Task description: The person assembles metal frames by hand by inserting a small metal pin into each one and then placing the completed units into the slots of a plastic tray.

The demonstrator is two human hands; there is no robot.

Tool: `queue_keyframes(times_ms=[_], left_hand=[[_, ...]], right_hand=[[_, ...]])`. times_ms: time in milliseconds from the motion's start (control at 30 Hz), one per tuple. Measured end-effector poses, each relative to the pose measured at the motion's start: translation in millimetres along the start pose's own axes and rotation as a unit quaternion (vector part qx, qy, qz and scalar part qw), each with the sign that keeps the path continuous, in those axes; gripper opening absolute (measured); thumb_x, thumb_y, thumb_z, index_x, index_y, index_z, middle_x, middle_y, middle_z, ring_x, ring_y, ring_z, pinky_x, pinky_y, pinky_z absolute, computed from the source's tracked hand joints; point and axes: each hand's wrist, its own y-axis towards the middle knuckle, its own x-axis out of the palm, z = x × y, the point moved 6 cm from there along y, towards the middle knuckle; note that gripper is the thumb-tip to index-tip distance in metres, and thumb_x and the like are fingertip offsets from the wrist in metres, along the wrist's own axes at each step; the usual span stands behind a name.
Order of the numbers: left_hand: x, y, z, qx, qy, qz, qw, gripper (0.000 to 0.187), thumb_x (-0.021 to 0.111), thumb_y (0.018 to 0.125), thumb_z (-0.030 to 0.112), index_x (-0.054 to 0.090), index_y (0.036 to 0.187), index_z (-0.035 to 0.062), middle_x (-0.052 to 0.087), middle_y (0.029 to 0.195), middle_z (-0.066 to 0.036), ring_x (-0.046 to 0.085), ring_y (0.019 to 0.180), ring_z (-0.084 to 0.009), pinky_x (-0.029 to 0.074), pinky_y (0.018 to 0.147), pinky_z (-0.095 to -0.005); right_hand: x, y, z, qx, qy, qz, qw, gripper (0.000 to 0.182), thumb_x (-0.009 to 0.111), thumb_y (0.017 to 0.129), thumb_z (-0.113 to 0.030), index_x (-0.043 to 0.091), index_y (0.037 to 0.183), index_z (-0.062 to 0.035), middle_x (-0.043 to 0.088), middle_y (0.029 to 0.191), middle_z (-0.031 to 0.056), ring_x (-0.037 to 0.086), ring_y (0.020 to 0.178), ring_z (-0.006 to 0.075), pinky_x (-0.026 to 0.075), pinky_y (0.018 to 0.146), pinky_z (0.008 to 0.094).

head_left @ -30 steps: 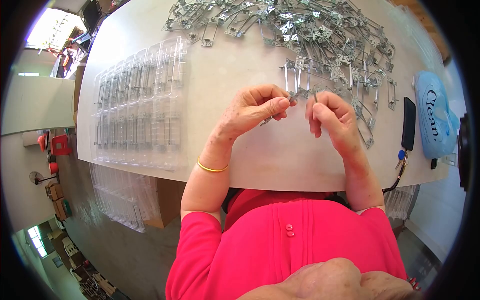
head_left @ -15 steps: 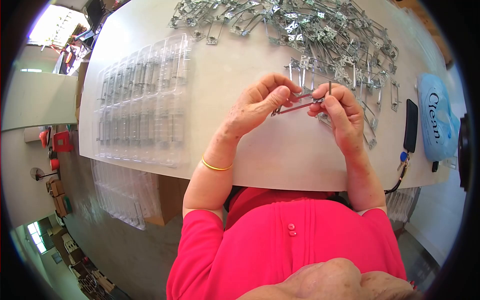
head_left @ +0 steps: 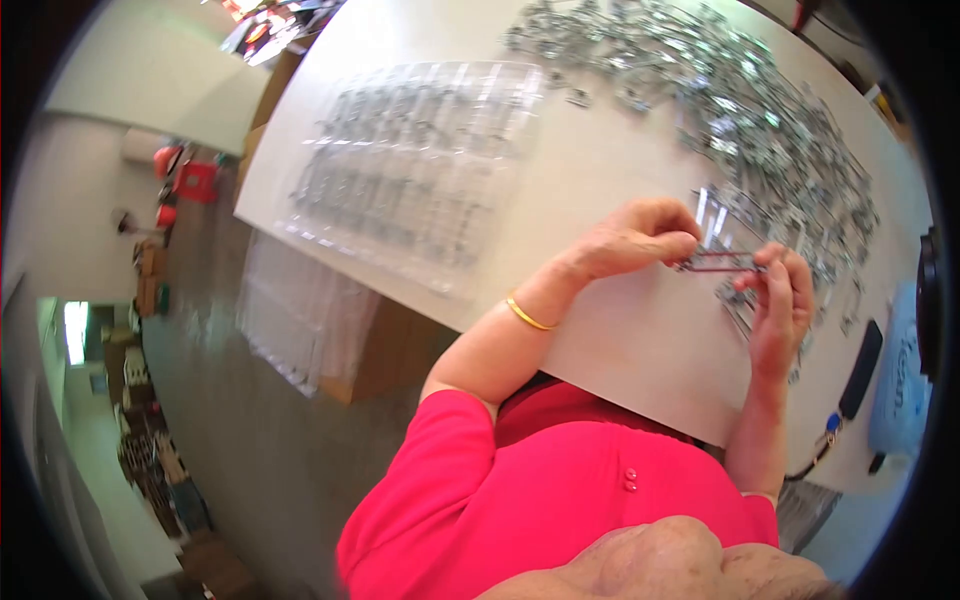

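Note:
A slim metal bracket (head_left: 725, 268) with two parallel rods and small end plates is held level between my hands, above the white table. My left hand (head_left: 640, 240), with a gold bangle at the wrist, pinches its left end between thumb and fingers. The opposite end is gripped by the fingertips of my right hand (head_left: 783, 295). Just beyond both hands lies a heap of similar metal brackets (head_left: 760, 120), some loose ones close to my fingers. The fingers cover parts of the bracket's ends.
A clear plastic tray (head_left: 400, 170) with rows of metal brackets lies on the table's left part. More clear trays (head_left: 300, 310) stand below the table edge beside a cardboard box (head_left: 390, 350). At right are a black phone-like object (head_left: 862, 370) and a blue pack (head_left: 900, 385).
The view has swung, so the table appears tilted and shifted right. Both hands still hold the bracket, now more level, and the upright rod by my right thumb no longer shows.

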Motion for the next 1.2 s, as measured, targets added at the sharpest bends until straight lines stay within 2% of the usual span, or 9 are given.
queue_keyframes(times_ms=[133,267,333,400,600,1000,1200], left_hand=[[-6,-1,3,0.004,0.012,-0.002,1.0,0.025,0.069,0.098,0.02,0.067,0.112,-0.0006,0.068,0.096,-0.004,0.061,0.086,-0.0104,0.052,0.077,-0.0264],[-3,2,-4,-0.011,-0.019,-0.022,1.0,0.027,0.071,0.097,0.025,0.067,0.109,0.0002,0.069,0.092,-0.005,0.061,0.078,-0.01,0.051,0.071,-0.0249],[2,1,-6,-0.025,-0.032,-0.056,0.998,0.027,0.071,0.097,0.024,0.067,0.109,0.0004,0.069,0.088,-0.004,0.061,0.073,-0.0103,0.051,0.068,-0.0246],[3,1,-7,-0.029,-0.03,-0.051,0.998,0.027,0.072,0.096,0.024,0.067,0.107,0.0002,0.069,0.085,-0.005,0.062,0.072,-0.0109,0.051,0.067,-0.0248],[3,-3,-4,-0.036,-0.038,-0.064,0.997,0.026,0.076,0.093,0.022,0.068,0.104,-0.0002,0.069,0.085,-0.005,0.064,0.072,-0.0115,0.052,0.066,-0.0257],[4,-3,-11,-0.069,-0.051,-0.082,0.993,0.025,0.077,0.09,0.019,0.069,0.105,0.0005,0.071,0.088,-0.005,0.064,0.071,-0.0108,0.054,0.066,-0.0257],[5,-1,-12,-0.053,-0.077,-0.086,0.992,0.026,0.078,0.087,0.012,0.068,0.106,-0.0023,0.072,0.09,-0.008,0.065,0.07,-0.0129,0.054,0.065,-0.0258]], right_hand=[[-8,0,6,-0.002,0.003,0.015,1.0,0.011,0.049,0.105,-0.007,0.057,0.107,-0.0002,0.06,0.114,0.0105,0.063,0.079,0.0134,0.055,0.078,0.0278],[-8,-1,6,-0.034,-0.002,-0.006,0.999,0.008,0.047,0.104,-0.005,0.054,0.102,-0.0012,0.058,0.111,0.011,0.061,0.082,0.0128,0.055,0.079,0.0271],[-6,-2,5,-0.045,-0.003,-0.022,0.999,0.008,0.046,0.103,-0.004,0.052,0.098,-0.0024,0.057,0.109,0.0108,0.06,0.084,0.0132,0.052,0.081,0.0266],[-6,-3,4,-0.065,-0.033,-0.032,0.997,0.008,0.045,0.103,-0.004,0.051,0.096,-0.0029,0.057,0.108,0.0108,0.059,0.085,0.0142,0.05,0.08,0.0269],[2,-6,-3,-0.097,-0.087,-0.044,0.991,0.01,0.044,0.102,-0.005,0.05,0.095,-0.0033,0.057,0.107,0.0109,0.059,0.085,0.0157,0.047,0.077,0.0273],[7,-9,-6,-0.118,-0.11,-0.055,0.985,0.01,0.043,0.101,-0.002,0.051,0.095,-0.0036,0.058,0.108,0.0107,0.062,0.088,0.0155,0.048,0.077,0.0269],[12,-10,-9,-0.126,-0.119,-0.062,0.983,0.011,0.043,0.102,-0.002,0.052,0.095,-0.0036,0.058,0.109,0.0105,0.062,0.088,0.0148,0.048,0.078,0.0263]])
